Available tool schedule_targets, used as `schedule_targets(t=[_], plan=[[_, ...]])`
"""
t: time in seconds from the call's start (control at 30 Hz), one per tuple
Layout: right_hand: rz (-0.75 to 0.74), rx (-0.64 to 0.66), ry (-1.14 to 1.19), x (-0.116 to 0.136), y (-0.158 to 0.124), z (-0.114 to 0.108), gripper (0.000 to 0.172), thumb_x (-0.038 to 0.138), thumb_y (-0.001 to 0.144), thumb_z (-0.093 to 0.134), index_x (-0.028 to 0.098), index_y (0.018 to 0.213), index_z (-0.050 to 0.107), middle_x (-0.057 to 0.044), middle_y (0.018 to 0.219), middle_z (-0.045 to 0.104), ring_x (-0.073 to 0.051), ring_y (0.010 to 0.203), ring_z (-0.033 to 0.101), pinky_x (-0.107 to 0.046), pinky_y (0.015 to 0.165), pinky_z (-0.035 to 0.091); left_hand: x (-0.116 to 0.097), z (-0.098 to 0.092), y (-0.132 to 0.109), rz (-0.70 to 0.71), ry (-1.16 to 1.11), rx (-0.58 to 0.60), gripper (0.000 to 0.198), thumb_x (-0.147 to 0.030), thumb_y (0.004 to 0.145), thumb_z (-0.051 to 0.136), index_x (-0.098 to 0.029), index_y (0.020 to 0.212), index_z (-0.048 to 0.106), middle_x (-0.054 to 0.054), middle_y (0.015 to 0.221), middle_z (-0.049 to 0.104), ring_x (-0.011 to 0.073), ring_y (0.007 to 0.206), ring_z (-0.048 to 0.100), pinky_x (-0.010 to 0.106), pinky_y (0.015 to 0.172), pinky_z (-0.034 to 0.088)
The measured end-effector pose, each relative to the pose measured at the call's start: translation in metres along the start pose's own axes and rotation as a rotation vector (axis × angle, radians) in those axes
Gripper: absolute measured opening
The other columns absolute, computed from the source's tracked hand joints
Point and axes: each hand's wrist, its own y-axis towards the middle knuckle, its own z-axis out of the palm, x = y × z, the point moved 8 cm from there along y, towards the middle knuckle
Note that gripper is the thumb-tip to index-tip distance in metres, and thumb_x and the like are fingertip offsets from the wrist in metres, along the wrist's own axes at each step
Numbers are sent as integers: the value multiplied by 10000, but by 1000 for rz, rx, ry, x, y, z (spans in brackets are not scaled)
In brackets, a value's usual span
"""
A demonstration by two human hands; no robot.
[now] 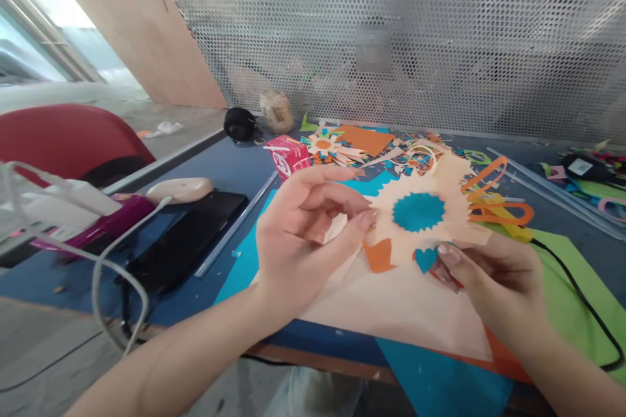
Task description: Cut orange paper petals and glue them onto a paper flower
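Note:
A cream paper flower with jagged edges and a blue round centre is held up above the table between both hands. My left hand pinches its left edge between thumb and fingers. My right hand grips the lower right part, its thumb beside a small blue paper heart. An orange paper piece shows at the lower left of the flower. Orange paper loops stick out on the right.
Blue table with cream sheets, a green sheet, paper scraps, a pink box, a black phone-like object and white cables at left. A perforated metal panel stands behind.

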Motion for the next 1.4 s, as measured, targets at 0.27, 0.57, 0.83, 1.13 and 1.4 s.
schedule_targets(t=[0.27, 0.57, 0.83, 1.13, 1.4], plan=[[4, -17, -56, 0, 1, -3, 163, 187, 791, 648, 314, 703, 702, 67, 495, 551, -70, 423, 437, -196, 359, 319, 5, -2, 4, -12, -63, -1, 201, -208, 780, 672, -247, 960, 591, -32, 737, 672, 136, 694, 657, 290, 618, 551], [3, 31, -28, -6, 0, 1, 117, 245, 821, 631, 279, 732, 700, 42, 541, 561, -71, 407, 429, -220, 368, 359, 1, -3, 6, 75, -96, -21, 252, -79, 723, 695, -212, 917, 607, -48, 659, 648, 91, 605, 624, 205, 546, 534], [-112, 96, -234, 13, 4, 12, 191, 166, 795, 608, 239, 624, 653, 45, 490, 552, -72, 394, 461, -201, 378, 370, -6, 3, 3, 154, -17, 40, 335, -230, 704, 742, -228, 1004, 592, 6, 817, 660, 142, 771, 658, 237, 599, 546], [-149, 126, -319, 21, 6, 15, 324, 188, 797, 586, 192, 475, 549, 19, 454, 553, -72, 397, 489, -182, 370, 361, -14, -3, 5, 224, 49, -14, 325, -54, 719, 687, -256, 957, 596, -54, 684, 649, 113, 647, 655, 235, 574, 565], [-107, 135, -312, 14, 7, 16, 353, 227, 808, 580, 196, 460, 531, 15, 460, 552, -76, 398, 498, -197, 374, 366, -4, -11, 7, 141, -38, -61, 122, -191, 872, 556, -228, 968, 621, -8, 724, 681, 123, 680, 661, 239, 553, 531]])
